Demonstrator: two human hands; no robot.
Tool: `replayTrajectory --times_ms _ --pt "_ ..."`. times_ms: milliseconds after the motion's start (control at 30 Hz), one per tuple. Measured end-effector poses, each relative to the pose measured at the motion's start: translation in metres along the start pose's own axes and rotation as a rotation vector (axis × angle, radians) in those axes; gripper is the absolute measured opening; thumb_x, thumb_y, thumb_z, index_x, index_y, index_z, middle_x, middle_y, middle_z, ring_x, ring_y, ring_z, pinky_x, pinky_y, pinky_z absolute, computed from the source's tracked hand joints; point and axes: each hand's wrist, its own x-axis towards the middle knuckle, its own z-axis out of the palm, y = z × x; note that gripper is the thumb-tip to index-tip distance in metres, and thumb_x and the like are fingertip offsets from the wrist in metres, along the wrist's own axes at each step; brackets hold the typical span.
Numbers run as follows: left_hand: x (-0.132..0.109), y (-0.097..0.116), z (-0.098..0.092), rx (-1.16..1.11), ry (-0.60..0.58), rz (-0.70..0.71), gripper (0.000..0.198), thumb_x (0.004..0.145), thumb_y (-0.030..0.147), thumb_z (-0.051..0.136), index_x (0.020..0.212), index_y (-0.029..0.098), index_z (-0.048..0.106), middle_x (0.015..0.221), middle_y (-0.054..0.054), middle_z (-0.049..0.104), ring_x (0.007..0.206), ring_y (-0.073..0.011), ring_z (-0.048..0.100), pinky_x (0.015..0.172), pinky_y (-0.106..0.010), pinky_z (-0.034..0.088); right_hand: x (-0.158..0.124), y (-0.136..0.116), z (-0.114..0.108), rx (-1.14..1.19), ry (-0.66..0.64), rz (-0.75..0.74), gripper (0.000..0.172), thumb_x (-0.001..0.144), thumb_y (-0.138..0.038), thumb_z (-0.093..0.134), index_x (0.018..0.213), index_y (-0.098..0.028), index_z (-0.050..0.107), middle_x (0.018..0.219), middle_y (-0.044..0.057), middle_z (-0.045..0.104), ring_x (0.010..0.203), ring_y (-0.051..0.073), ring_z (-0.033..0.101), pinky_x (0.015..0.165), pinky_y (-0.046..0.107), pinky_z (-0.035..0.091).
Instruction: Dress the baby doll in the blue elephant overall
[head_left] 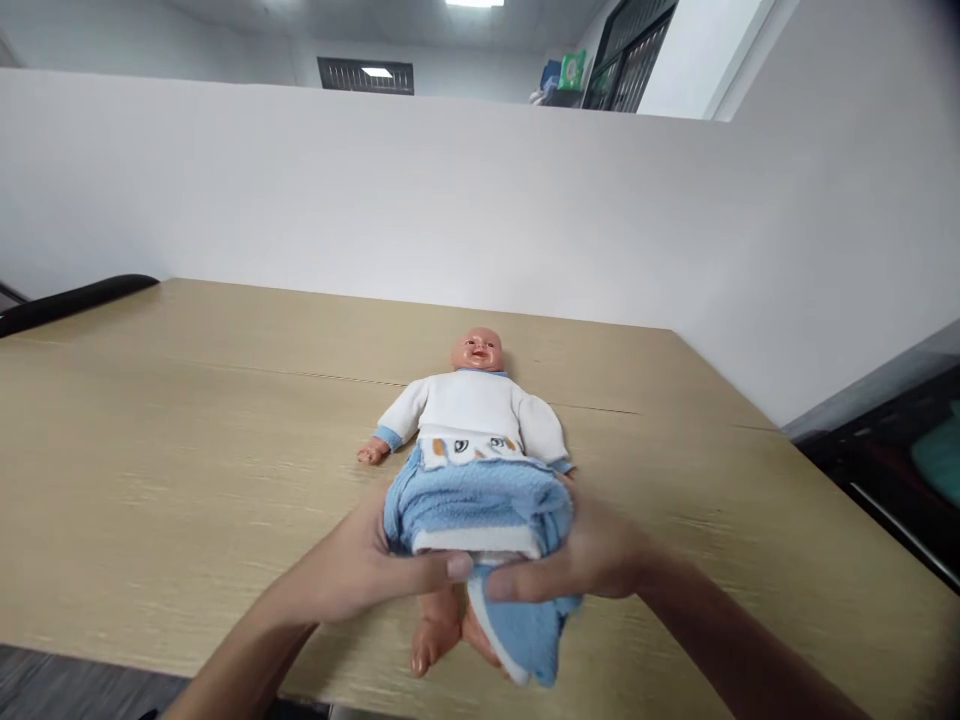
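Note:
A baby doll (pixel 472 400) lies on its back on the wooden table (pixel 187 420), head away from me. It wears a white top with blue cuffs. Light blue trousers (pixel 480 505) are bunched around its hips, with one leg end hanging down near its bare feet (pixel 431 640). My left hand (pixel 360 565) grips the left side of the trousers, thumb pressed on the waistband. My right hand (pixel 592 560) grips the right side, thumb pinching the cloth. The doll's legs are mostly hidden under the fabric and my hands.
A white partition wall (pixel 375 200) stands behind the table. A dark chair back (pixel 75 298) shows at the far left. Dark furniture (pixel 900 440) sits past the table's right edge. The table's near edge (pixel 112 655) runs close to me.

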Motion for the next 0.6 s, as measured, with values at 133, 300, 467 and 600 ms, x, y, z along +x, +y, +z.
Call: replayTrajectory --times_ms 133,300,467,600 --pt "-0.025 -0.030 0.023 0.076 0.276 -0.099 0.042 0.081 0.057 0.087 0.095 0.018 0.079 0.089 -0.007 0.081 0.085 -0.0257 0.074 0.082 -0.033 0.062 -0.011 0.011 0.026 -0.169 0.328 0.222 0.040 0.078 -0.035 0.091 0.113 -0.019 0.079 0.112 0.008 0.084 0.107 0.029 0.078 0.093 0.037 0.064" --pt "-0.043 -0.061 0.037 0.124 0.383 -0.231 0.055 0.095 0.071 0.066 0.082 0.017 0.068 0.065 -0.004 0.071 0.059 -0.0195 0.064 0.063 -0.029 0.055 -0.013 0.023 0.051 -0.344 0.368 0.121 0.014 0.085 -0.017 0.068 0.094 -0.021 0.078 0.096 0.003 0.084 0.092 0.024 0.078 0.081 0.030 0.061" --pt "-0.040 -0.075 0.037 0.205 0.432 -0.201 0.051 0.097 0.067 0.064 0.105 0.017 0.074 0.094 -0.008 0.079 0.085 -0.0257 0.072 0.081 -0.034 0.059 -0.008 0.045 0.057 -0.399 0.443 0.115 0.019 0.082 -0.014 0.067 0.095 -0.022 0.078 0.100 0.004 0.085 0.094 0.024 0.078 0.087 0.032 0.061" --pt "-0.031 -0.079 0.032 0.239 0.377 -0.158 0.044 0.105 0.056 0.056 0.127 0.020 0.066 0.122 -0.009 0.076 0.114 -0.0288 0.070 0.102 -0.038 0.053 -0.006 0.064 0.055 -0.415 0.509 0.170 0.022 0.079 -0.016 0.069 0.099 -0.021 0.078 0.099 0.006 0.084 0.091 0.026 0.077 0.087 0.035 0.060"
